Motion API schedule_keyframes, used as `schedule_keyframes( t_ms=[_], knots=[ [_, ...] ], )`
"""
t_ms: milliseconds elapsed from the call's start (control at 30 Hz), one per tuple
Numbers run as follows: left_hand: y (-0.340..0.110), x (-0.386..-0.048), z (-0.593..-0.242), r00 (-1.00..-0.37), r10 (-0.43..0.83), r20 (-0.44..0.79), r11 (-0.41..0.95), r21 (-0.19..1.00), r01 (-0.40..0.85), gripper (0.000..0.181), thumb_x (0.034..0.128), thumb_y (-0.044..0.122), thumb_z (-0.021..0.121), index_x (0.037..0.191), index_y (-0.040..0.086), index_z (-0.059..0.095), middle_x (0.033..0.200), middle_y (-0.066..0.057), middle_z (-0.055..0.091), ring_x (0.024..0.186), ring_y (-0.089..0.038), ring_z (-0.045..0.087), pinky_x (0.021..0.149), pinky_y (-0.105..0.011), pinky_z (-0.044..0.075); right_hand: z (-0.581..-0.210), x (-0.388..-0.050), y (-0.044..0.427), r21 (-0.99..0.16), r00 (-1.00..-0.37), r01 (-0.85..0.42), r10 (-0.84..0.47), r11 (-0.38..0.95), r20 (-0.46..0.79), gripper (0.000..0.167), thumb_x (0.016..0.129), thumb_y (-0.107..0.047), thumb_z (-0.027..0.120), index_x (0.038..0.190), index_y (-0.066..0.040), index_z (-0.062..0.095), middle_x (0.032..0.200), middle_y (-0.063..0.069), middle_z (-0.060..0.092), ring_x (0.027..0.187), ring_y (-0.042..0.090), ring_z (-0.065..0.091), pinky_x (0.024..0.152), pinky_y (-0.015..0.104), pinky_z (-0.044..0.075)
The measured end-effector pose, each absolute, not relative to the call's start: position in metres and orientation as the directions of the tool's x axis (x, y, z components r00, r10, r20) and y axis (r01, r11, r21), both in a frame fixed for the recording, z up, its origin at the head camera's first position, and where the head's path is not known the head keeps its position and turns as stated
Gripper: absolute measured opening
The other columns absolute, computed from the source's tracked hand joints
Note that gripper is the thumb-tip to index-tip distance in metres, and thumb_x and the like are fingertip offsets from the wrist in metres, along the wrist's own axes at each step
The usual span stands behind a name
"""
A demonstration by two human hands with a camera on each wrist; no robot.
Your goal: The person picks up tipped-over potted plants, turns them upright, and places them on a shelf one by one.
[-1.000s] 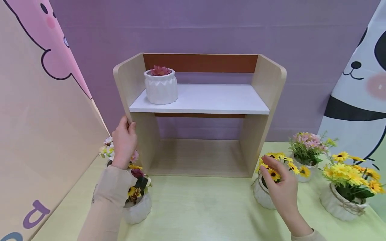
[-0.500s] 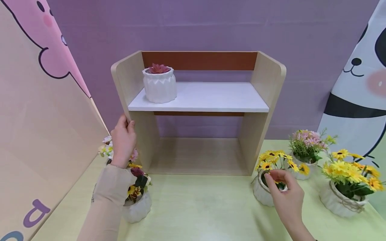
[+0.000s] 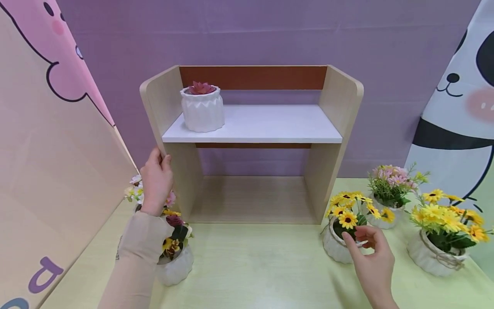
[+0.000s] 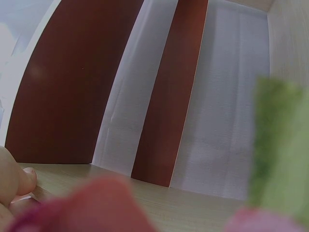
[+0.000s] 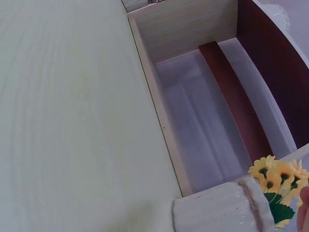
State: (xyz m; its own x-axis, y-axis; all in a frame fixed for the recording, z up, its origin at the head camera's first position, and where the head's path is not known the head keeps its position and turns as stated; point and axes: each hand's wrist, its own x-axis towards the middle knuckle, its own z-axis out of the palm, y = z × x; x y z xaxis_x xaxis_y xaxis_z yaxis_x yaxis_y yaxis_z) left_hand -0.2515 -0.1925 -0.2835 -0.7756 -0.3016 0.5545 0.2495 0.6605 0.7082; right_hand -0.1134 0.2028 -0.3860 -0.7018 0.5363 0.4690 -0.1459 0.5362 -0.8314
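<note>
In the head view my left hand (image 3: 157, 180) grips the front edge of the left side panel of a small wooden shelf unit (image 3: 154, 109), thumb on the inner face. A white ribbed pot (image 3: 203, 112) with a red succulent (image 3: 201, 88) stands on the upper board. My right hand (image 3: 372, 257) is at the near right rim of a white pot (image 3: 335, 246) with yellow daisy-like flowers (image 3: 348, 219). Its thumb and fingers are bent and apart, with no firm hold visible. The right wrist view shows that pot (image 5: 217, 210) and only a sliver of the hand (image 5: 304, 208).
More potted flowers stand at the right: pink ones (image 3: 395, 178) behind, yellow and orange ones (image 3: 447, 219) at the far right. Below my left forearm is a pot (image 3: 175, 266) with mixed flowers. A purple backdrop (image 3: 254, 34) hangs behind the unit.
My right hand has moved down and slightly right, from over the yellow flowers to the pot's rim. Its thumb and fingers drew close, then parted a little. The left hand keeps its grip.
</note>
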Motion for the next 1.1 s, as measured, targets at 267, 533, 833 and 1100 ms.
schedule_keyframes(
  t_ms=[267, 533, 833, 1100],
  knots=[
    [-0.192, -0.252, -0.283, -0.777, -0.305, 0.55, 0.66, 0.711, 0.244, 0.021, 0.0962, 0.015, 0.042, 0.104, -0.002, 0.051, 0.09, -0.02, 0.061, 0.064, -0.027, 0.048, 0.055, -0.03, 0.036, -0.406, -0.118, 0.21, -0.854, -0.737, -0.01, 0.573, 0.521, 0.358, 0.045, 0.077, -0.025, 0.073, 0.111, -0.004, 0.051, 0.094, 0.003, 0.048, 0.077, 0.003, 0.039, 0.067, 0.024, 0.032],
    [-0.192, -0.251, -0.283, -0.776, -0.308, 0.551, 0.654, 0.715, 0.248, 0.021, 0.0959, 0.015, 0.043, 0.105, -0.002, 0.052, 0.091, -0.02, 0.061, 0.066, -0.027, 0.048, 0.055, -0.029, 0.036, -0.4, -0.114, 0.202, -0.873, -0.765, 0.082, 0.592, 0.48, 0.254, 0.068, 0.076, -0.025, 0.073, 0.123, 0.005, 0.035, 0.12, 0.02, 0.029, 0.098, 0.026, 0.032, 0.071, 0.03, 0.027],
    [-0.193, -0.251, -0.282, -0.779, -0.303, 0.549, 0.656, 0.713, 0.247, 0.022, 0.0961, 0.016, 0.042, 0.106, -0.001, 0.052, 0.088, -0.018, 0.059, 0.064, -0.025, 0.046, 0.053, -0.027, 0.035, -0.408, -0.117, 0.198, -0.867, -0.749, 0.05, 0.593, 0.495, 0.295, 0.073, 0.074, -0.011, 0.072, 0.125, 0.011, 0.025, 0.122, 0.028, 0.02, 0.109, 0.034, 0.023, 0.082, 0.039, 0.028],
    [-0.193, -0.252, -0.283, -0.79, -0.308, 0.53, 0.647, 0.725, 0.235, 0.023, 0.0966, 0.018, 0.041, 0.106, 0.0, 0.052, 0.086, -0.017, 0.059, 0.061, -0.022, 0.044, 0.05, -0.026, 0.035, -0.413, -0.125, 0.197, -0.896, -0.761, 0.023, 0.589, 0.444, 0.272, 0.084, 0.071, -0.01, 0.075, 0.128, 0.012, 0.017, 0.126, 0.032, 0.015, 0.117, 0.039, 0.015, 0.094, 0.053, 0.021]
  ],
)
